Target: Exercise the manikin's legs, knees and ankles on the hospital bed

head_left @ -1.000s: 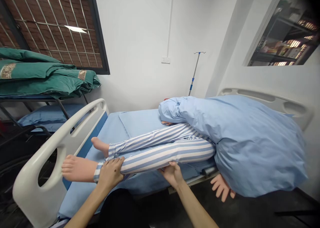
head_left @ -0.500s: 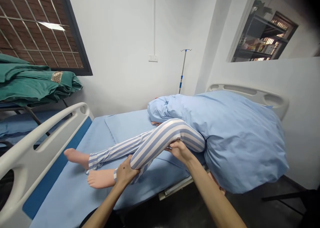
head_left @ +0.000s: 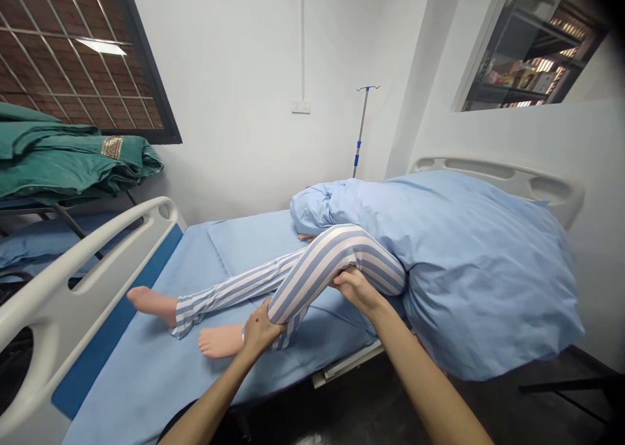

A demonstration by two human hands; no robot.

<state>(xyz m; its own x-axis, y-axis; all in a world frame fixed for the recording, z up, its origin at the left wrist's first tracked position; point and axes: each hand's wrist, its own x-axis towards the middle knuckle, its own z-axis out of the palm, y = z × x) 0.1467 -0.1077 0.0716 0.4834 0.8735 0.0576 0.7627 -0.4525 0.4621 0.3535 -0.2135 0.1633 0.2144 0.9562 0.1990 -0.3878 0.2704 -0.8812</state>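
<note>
On a bed (head_left: 195,399) with a blue sheet lies a mannequin-like figure in blue-and-white striped trousers. Its near leg (head_left: 317,266) is bent with the knee raised. My left hand (head_left: 262,326) is wrapped round that leg's lower shin, just above the bare near foot (head_left: 219,342). Under the bent knee, my right hand (head_left: 356,287) grips the leg from behind, its fingertips partly hidden by the trousers. The far leg (head_left: 234,288) lies stretched along the mattress, its bare foot (head_left: 151,303) towards the footboard. A blue quilt (head_left: 478,269) covers the upper body.
A white-and-blue footboard (head_left: 83,269) stands at the left, a white headboard (head_left: 547,187) at the right. Green folded cloth (head_left: 73,161) lies on another bed behind the footboard. A drip stand (head_left: 361,132) rises by the wall. A metal rail (head_left: 346,363) runs along the bed's near side.
The near foot has slid right along the sheet, towards the hips, with my left hand still round the shin. The knee is bent a little more. My right hand stays under the knee.
</note>
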